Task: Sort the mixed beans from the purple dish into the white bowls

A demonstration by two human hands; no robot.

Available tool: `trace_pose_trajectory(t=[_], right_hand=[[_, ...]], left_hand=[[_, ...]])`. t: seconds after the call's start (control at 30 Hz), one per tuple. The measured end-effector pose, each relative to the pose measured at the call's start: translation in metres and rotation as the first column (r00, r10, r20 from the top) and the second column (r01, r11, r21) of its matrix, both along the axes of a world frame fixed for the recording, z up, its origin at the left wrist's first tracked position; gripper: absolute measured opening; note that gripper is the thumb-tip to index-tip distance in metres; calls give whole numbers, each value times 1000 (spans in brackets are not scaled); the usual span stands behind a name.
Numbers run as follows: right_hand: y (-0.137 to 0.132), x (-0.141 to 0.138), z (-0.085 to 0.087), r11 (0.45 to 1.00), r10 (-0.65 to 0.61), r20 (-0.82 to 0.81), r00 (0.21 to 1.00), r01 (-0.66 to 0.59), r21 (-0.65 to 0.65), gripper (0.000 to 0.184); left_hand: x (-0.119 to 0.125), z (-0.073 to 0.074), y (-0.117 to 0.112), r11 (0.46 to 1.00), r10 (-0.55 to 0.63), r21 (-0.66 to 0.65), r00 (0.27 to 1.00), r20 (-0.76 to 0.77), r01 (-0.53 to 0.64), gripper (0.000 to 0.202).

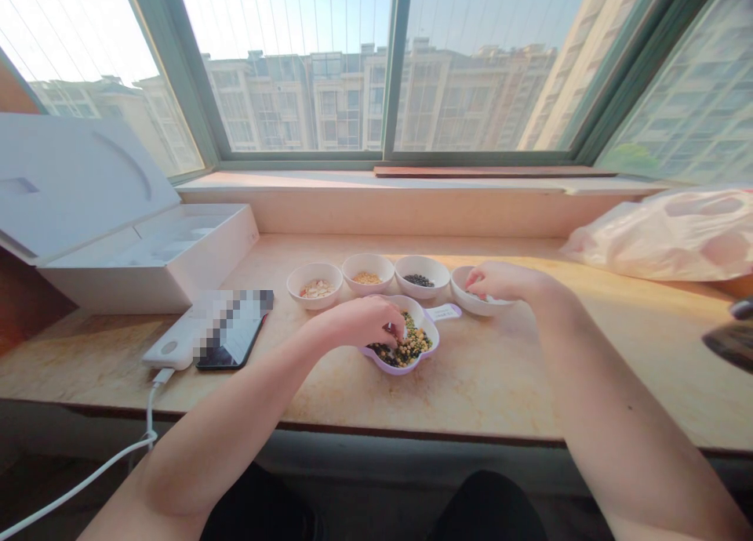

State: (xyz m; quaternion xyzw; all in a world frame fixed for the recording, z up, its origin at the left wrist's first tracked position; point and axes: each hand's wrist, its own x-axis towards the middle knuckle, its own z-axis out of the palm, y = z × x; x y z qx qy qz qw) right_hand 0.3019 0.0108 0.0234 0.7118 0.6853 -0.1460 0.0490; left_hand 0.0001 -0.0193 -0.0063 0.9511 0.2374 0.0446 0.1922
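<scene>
A lilac-rimmed bowl [424, 353] of mixed beans and grains sits at the middle of the stone sill. My left hand [358, 321] hangs over its left side, fingers pinched down into the mix; what they grip is too small to name. Behind it stand several small white bowls: one with pale pieces [314, 285], one with yellow grains [368, 270], one with dark beans [422, 274]. My right hand [500, 281] reaches into the rightmost white bowl [476, 302], fingertips pressed together inside it.
An open white box [141, 251] with its raised lid stands at the left. A white power bank [176, 341] with a cable and a dark phone [232, 345] lie before it. A plastic bag [671, 235] rests at the right, a dark object [729, 341] at the edge.
</scene>
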Motion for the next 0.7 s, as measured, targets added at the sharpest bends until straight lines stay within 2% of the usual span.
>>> trace_pose_trajectory(t=[0.17, 0.27, 0.4, 0.47, 0.57, 0.63, 0.7], right_hand=[[-7, -10, 5, 990, -61, 48, 997, 54, 132, 20], [-9, -15, 5, 963, -110, 32, 993, 99, 251, 22], [-13, -26, 5, 911, -118, -8, 993, 111, 397, 27], [-15, -35, 5, 884, -32, -50, 998, 52, 464, 29], [-22, -55, 2, 836, 182, -134, 974, -82, 542, 26], [-28, -72, -3, 845, 322, -217, 921, -177, 504, 27], [-35, -89, -10, 851, 457, -303, 836, -311, 424, 24]], left_hand=[[-2, 5, -3, 998, 39, 39, 999, 31, -40, 7], [-3, 7, -5, 995, 41, 91, 996, 79, -48, 10], [-6, 7, -2, 958, 176, 202, 972, 154, -205, 20], [-8, 7, 3, 918, 266, 244, 942, 205, -312, 24], [-14, 4, 15, 834, 387, 296, 877, 285, -465, 27], [-19, 2, 24, 781, 445, 333, 845, 296, -528, 31], [-23, 0, 32, 743, 485, 367, 828, 282, -560, 31]])
